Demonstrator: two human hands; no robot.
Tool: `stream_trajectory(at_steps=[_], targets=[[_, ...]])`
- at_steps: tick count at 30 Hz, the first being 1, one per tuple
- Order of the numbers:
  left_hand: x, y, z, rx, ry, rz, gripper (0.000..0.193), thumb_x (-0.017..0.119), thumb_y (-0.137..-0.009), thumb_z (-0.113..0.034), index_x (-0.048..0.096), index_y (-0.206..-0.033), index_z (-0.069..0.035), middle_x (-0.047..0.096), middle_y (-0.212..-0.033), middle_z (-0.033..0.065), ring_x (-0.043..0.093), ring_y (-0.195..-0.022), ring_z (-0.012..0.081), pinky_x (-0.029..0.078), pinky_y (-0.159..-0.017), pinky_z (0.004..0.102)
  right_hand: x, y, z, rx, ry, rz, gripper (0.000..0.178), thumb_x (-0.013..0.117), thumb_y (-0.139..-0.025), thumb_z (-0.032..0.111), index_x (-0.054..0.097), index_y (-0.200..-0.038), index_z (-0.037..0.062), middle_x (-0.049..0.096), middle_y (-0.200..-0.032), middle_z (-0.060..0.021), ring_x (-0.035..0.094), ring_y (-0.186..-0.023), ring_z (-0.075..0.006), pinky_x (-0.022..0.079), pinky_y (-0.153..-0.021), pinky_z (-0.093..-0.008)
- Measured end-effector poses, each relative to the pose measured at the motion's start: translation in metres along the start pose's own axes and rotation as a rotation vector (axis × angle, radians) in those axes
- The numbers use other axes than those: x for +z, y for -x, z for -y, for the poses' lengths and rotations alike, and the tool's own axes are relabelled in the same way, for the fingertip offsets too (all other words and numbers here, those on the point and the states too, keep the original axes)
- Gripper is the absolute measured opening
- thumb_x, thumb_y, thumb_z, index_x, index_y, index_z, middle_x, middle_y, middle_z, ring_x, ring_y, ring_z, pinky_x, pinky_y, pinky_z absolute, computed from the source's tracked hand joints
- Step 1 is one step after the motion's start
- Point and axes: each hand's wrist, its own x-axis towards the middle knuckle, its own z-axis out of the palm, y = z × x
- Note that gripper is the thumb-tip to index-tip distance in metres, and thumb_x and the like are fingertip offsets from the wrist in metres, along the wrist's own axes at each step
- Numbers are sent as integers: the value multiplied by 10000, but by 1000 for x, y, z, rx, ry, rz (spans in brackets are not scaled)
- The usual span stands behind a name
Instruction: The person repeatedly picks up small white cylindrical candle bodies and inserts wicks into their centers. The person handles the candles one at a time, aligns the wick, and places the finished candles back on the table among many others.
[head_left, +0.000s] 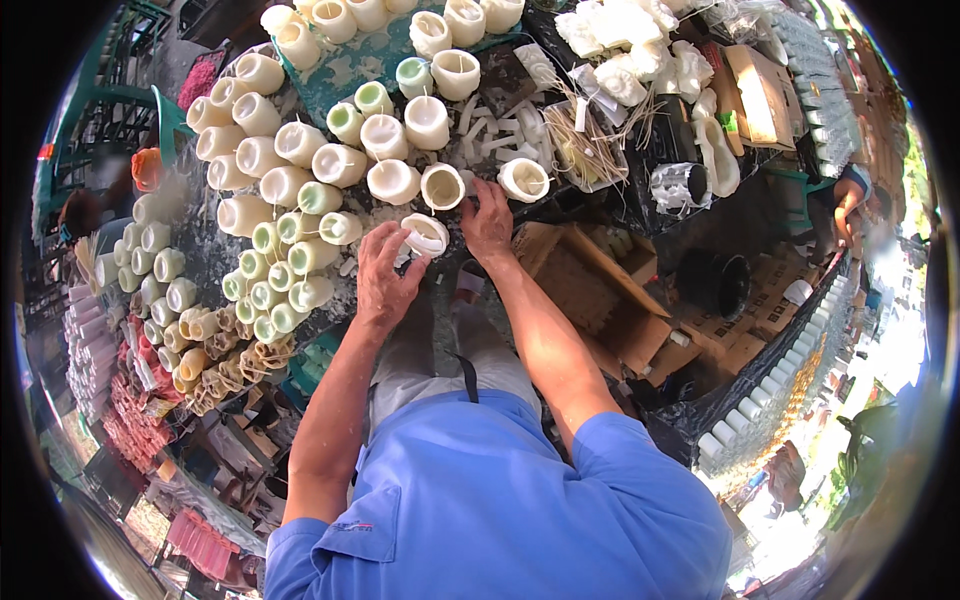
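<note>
At the table's near edge, my left hand [385, 275] is curled around the side of a white candle [427, 236], thumb toward me and fingers on its left. The candle's hollow top holds a loose-looking paler ring. My right hand [487, 220] rests just right of it, fingers bent and apart, the tips by small wax bits on the tabletop. Nothing held shows in it. Just beyond my hands stand a cream hollow candle [441, 187] and another candle [392, 182]. To the right of my right fingers is a round candle with a wick [524, 180].
Rows of cream candles [257, 155] and pale green candles [285, 285] crowd the left. Thin wicks [585, 145], white wax lumps [625, 45] and a metal can [680, 187] lie right. Below are cardboard boxes [600, 290] and a black bucket [713, 284]. Another person's arm [850, 205] shows far right.
</note>
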Motion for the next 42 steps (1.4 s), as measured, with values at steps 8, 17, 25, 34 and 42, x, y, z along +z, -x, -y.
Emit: stream_trajectory(at_steps=[8, 17, 25, 34, 42], targets=[[16, 9, 9, -269, 159, 96, 1114, 937, -771, -210, 313, -1669, 4, 539, -1550, 240, 555, -1425, 382, 484, -1173, 460, -49, 43, 17, -53, -77, 293, 457, 758, -879, 25, 687, -1330, 6, 689, -1297, -187, 751, -951, -331, 617, -890, -444], [46, -4, 13, -312, 307, 56, 1135, 994, -689, -284, 407, -1612, 20, 560, -1555, 242, 594, -1409, 394, 487, -1180, 472, -35, 32, 22, -314, -158, 447, 607, 787, -803, -64, 641, -1390, -13, 694, -1300, -218, 746, -1069, -402, 638, -860, -429], [21, 5, -10, -213, 302, 25, 1012, 982, -689, -268, 511, -1551, -24, 619, -1488, 218, 614, -1377, 394, 490, -1168, 478, -72, 46, 49, -206, -338, 513, 539, 760, -814, -65, 647, -1340, -22, 718, -1157, -236, 709, -1078, -436, 590, -938, -473], [-61, -19, -91, -102, 406, -94, 1038, 995, -763, -261, 452, -1598, 29, 657, -1459, 226, 684, -1325, 289, 573, -1131, 471, -138, 14, 131, -654, -550, 215, 443, 801, -912, 13, 645, -1324, -42, 702, -1124, -208, 734, -923, -346, 615, -785, -398], [-119, -174, -61, 74, 332, -178, 1107, 1020, -743, -276, 421, -1631, 0, 551, -1584, 214, 556, -1456, 334, 606, -1093, 463, -108, -137, 194, -529, -503, 449, 436, 842, -877, 19, 683, -1282, -8, 759, -1037, -149, 767, -850, -219, 618, -772, -344]])
